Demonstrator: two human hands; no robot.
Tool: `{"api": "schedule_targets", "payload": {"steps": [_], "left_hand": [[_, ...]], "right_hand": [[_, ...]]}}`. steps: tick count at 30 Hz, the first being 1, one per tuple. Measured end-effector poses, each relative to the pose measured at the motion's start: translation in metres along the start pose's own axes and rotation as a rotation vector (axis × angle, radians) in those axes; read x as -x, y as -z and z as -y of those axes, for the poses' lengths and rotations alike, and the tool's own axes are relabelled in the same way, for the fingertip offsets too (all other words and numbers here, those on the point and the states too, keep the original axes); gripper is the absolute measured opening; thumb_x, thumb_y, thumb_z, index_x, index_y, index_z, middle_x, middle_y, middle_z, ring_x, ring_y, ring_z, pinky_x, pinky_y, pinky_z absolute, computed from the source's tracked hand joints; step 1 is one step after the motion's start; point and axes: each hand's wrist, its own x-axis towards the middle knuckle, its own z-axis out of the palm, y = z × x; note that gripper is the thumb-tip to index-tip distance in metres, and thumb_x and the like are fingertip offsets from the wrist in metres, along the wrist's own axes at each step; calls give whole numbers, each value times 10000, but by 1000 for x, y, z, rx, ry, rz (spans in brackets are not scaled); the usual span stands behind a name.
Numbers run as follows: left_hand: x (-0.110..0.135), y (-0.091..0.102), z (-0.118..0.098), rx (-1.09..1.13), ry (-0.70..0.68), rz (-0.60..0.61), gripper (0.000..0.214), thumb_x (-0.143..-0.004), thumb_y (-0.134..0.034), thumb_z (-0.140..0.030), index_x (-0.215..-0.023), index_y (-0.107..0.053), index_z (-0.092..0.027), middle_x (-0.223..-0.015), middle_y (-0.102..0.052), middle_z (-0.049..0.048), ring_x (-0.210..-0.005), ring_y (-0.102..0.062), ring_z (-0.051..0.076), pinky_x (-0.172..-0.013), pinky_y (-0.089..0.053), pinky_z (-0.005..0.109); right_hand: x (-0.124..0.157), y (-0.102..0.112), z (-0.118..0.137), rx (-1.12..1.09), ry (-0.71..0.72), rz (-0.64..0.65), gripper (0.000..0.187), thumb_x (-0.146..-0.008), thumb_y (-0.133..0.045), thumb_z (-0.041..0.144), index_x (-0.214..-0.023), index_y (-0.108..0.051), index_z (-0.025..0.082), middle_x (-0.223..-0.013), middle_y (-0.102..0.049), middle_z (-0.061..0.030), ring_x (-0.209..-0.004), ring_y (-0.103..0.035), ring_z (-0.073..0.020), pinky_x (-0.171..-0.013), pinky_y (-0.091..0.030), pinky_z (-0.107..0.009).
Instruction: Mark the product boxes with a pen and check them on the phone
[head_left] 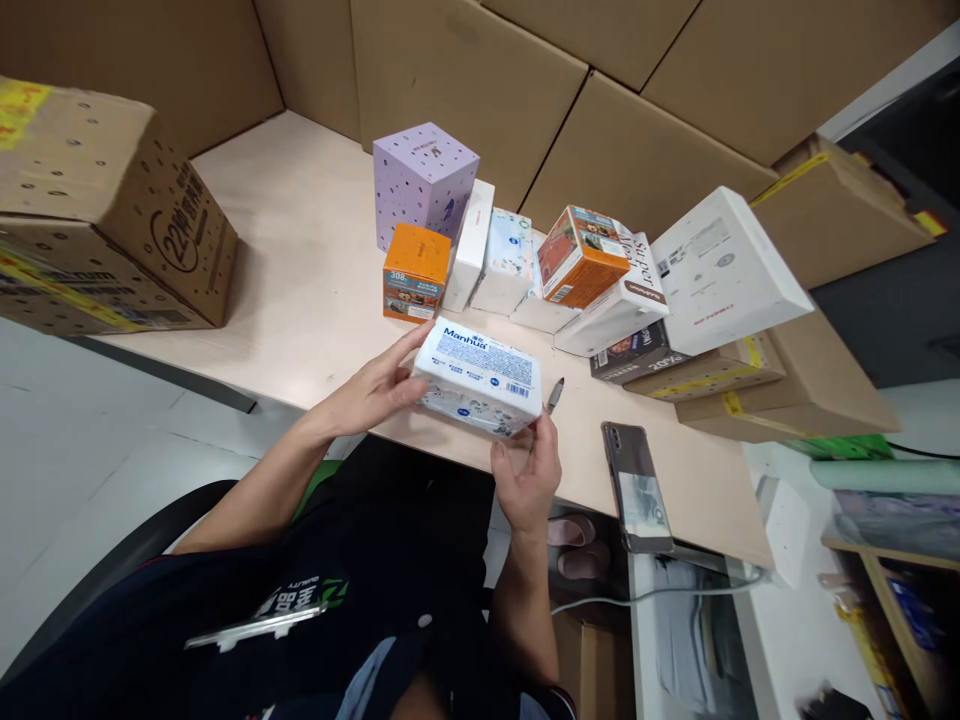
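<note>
White tissue pack (480, 376), between left grip (381, 384) and right grip (529, 480), both clasping its opposite ends

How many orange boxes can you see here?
2: one orange box stands in front of the purple box; the other sits on white packages further right. Others may be hidden.

Tissue pack (478, 378): finest print too small to read, underside hidden. Left hand (391, 382): some fingertips out of sight behind it. White pack (541, 314): partly covered by orange box (581, 260). Cardboard box (90, 190), far left: cut by edge. Dark object (834, 704), bottom right: blurred, cropped.
</note>
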Motion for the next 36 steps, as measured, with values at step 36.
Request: {"api": "schedule_targets", "payload": {"steps": [36], "left_hand": [[-5,-26,-29,-471,-388,-147,1044,-873,-728,-503,-1638,-20,-437,-1492,-508,109,-1349,-533,339,-1138,-442,564]], "right_hand": [[-11,6,24,90,116,-86,825,-953,-684,442,-1634,-238,307,-1495,-479,-187,-1257,-582,-307,-872,-612,-464]]}}
